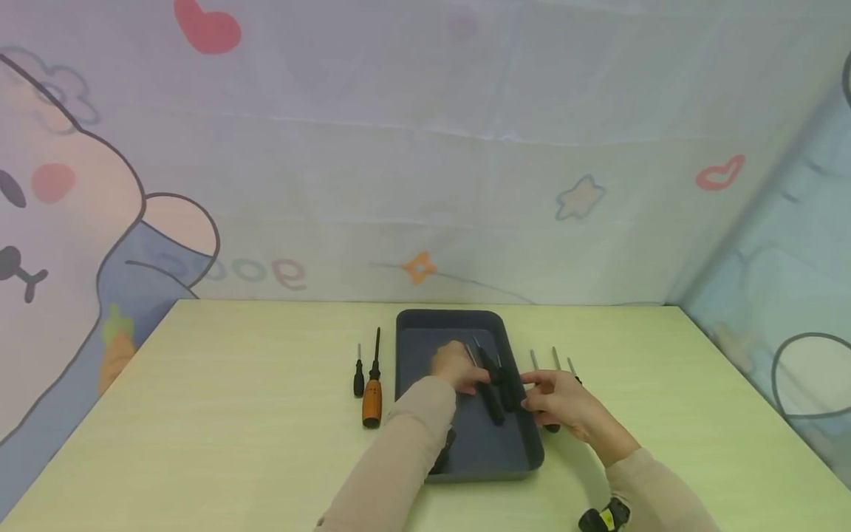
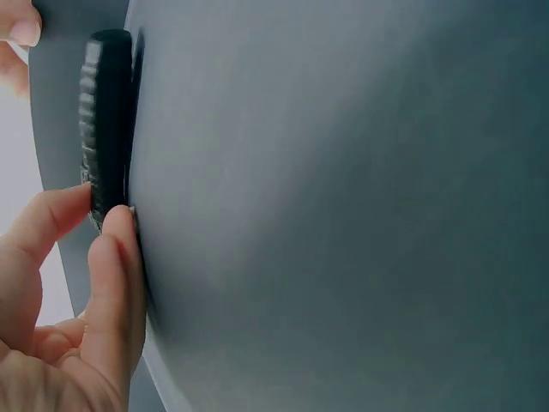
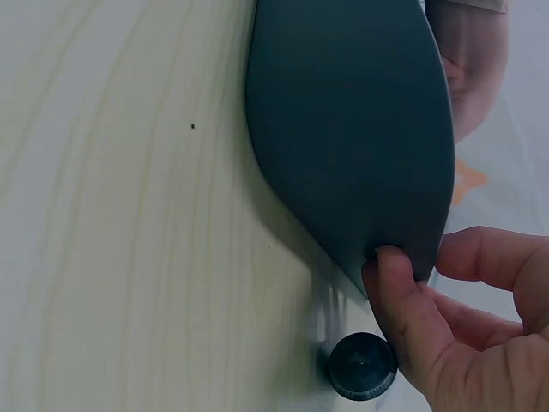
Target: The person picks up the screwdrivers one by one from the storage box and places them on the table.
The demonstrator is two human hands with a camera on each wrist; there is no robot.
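Observation:
My left hand (image 1: 457, 367) reaches into a dark grey tray (image 1: 479, 462). In the left wrist view, its thumb and fingertips pinch the end of a ridged black screwdriver handle (image 2: 107, 120), which lies along the tray's side wall. Several black-handled screwdrivers lie together in the tray's right half, one with its handle (image 1: 492, 405) pointing toward me. At the tray's right side is my right hand (image 1: 561, 399). Thumb and forefinger pinch the tray's rim, as the right wrist view shows. Just beside those fingers sits the round black butt of a screwdriver (image 3: 362, 366) on the table.
Left of the tray lie a small black screwdriver (image 1: 359, 380) and a larger orange-handled screwdriver (image 1: 372, 403). To its right, screwdriver shafts (image 1: 556, 358) show beyond my right hand. A printed cloth (image 1: 346, 185) hangs behind the pale wooden table (image 1: 233, 414).

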